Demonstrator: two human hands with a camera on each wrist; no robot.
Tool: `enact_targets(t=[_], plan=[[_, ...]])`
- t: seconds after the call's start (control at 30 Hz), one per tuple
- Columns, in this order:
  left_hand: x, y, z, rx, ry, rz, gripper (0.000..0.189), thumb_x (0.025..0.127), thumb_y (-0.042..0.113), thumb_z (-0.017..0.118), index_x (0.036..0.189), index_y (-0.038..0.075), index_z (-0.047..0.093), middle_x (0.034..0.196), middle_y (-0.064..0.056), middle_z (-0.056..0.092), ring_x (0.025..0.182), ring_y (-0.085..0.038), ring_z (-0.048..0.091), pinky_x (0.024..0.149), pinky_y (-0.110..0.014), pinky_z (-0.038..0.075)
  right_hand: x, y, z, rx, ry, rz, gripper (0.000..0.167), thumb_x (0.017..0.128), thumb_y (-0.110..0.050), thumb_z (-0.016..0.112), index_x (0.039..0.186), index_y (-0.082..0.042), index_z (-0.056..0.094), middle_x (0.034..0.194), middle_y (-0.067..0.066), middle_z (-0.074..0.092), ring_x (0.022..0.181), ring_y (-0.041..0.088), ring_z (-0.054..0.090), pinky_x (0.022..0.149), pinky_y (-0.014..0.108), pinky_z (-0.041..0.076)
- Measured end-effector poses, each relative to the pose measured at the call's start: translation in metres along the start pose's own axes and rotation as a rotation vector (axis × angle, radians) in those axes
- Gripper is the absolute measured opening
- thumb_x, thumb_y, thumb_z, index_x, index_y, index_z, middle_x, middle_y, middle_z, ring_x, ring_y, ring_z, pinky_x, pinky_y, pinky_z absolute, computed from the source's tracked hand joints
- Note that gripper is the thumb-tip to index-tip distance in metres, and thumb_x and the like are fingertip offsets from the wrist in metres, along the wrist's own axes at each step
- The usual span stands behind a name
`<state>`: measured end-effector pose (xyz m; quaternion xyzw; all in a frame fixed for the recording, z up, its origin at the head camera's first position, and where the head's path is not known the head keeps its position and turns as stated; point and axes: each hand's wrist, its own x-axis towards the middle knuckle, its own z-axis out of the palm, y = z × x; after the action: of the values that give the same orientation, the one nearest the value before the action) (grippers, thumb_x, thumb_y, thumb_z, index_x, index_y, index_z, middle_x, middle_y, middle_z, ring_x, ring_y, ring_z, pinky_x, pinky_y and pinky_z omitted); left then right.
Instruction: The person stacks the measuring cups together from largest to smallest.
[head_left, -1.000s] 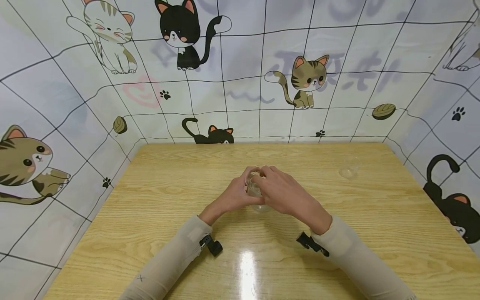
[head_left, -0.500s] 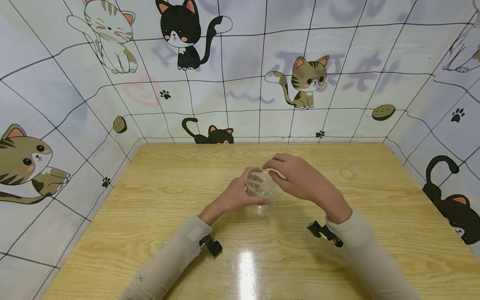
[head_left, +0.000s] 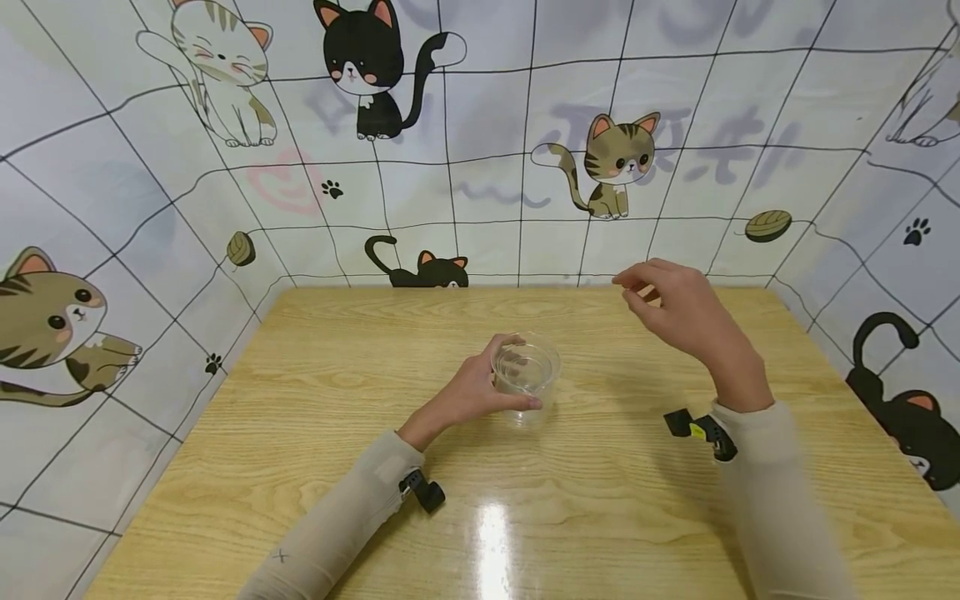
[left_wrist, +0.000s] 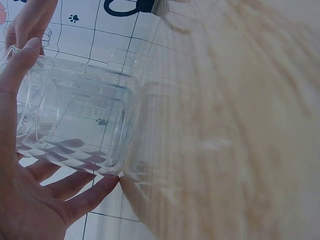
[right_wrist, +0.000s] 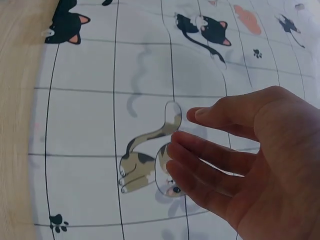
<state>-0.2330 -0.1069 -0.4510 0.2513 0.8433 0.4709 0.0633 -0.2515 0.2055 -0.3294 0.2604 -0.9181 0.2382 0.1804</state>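
Note:
My left hand (head_left: pixel 480 387) curls round a clear cup (head_left: pixel 543 371) that stands upright near the middle of the table. From the left wrist, the clear cup (left_wrist: pixel 95 115) shows its base right at the wood, and another clear rounded shape shows inside its wall. Several fingers of the left hand (left_wrist: pixel 45 200) lie along one side, the thumb on the other. My right hand (head_left: pixel 682 317) is raised over the back right of the table, fingers loosely bent. In the right wrist view, nothing shows between the fingers of the right hand (right_wrist: pixel 235 160).
The wooden table (head_left: pixel 360 350) reaches back to a wall cloth (head_left: pixel 487 133) printed with cats and grid lines. A black wrist camera (head_left: pixel 423 492) sits on the left sleeve, another wrist camera (head_left: pixel 701 433) on the right.
My right hand has left the cup's rim and moved right, up and away. It now covers the spot where a second clear cup stood. The left hand stays on its cup.

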Motion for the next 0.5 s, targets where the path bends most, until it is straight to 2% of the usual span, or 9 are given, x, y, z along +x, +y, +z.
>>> enact_targets(t=[0.13, 0.27, 0.43, 0.5], plan=[[0.0, 0.0, 0.0, -0.006, -0.001, -0.006, 0.096, 0.075, 0.046, 0.092, 0.153, 0.033, 0.036, 0.141, -0.003, 0.064, 0.128, -0.018, 0.062, 0.103, -0.044, 0.052, -0.005, 0.026, -0.01, -0.052, 0.041, 0.092, 0.022, 0.099, -0.008, 0.066, 0.119, -0.001, 0.072, 0.117, 0.021, 0.071, 0.098, 0.04, 0.07, 0.084, 0.056, 0.057], [0.001, 0.0, 0.001, -0.004, -0.003, -0.009, 0.096, 0.076, 0.046, 0.091, 0.153, 0.033, 0.036, 0.141, -0.002, 0.064, 0.128, -0.018, 0.062, 0.103, -0.044, 0.052, -0.012, 0.054, -0.016, -0.09, 0.048, 0.212, 0.027, 0.098, -0.014, 0.067, 0.122, -0.002, 0.071, 0.126, 0.026, 0.068, 0.105, 0.047, 0.064, 0.089, 0.061, 0.05], [0.001, 0.0, 0.001, -0.005, -0.001, -0.01, 0.096, 0.075, 0.045, 0.092, 0.153, 0.033, 0.036, 0.141, -0.002, 0.064, 0.127, -0.019, 0.063, 0.102, -0.044, 0.052, -0.018, 0.085, -0.018, -0.099, -0.004, 0.335, 0.034, 0.1, -0.022, 0.064, 0.126, 0.001, 0.067, 0.133, 0.034, 0.06, 0.123, 0.055, 0.052, 0.099, 0.069, 0.04], [0.001, 0.0, 0.001, -0.006, 0.0, -0.009, 0.096, 0.075, 0.045, 0.092, 0.153, 0.033, 0.036, 0.14, -0.003, 0.064, 0.125, -0.019, 0.064, 0.101, -0.044, 0.053, -0.021, 0.094, -0.018, -0.093, -0.028, 0.363, 0.038, 0.102, -0.025, 0.062, 0.128, 0.002, 0.065, 0.134, 0.035, 0.058, 0.125, 0.057, 0.049, 0.1, 0.071, 0.038]])
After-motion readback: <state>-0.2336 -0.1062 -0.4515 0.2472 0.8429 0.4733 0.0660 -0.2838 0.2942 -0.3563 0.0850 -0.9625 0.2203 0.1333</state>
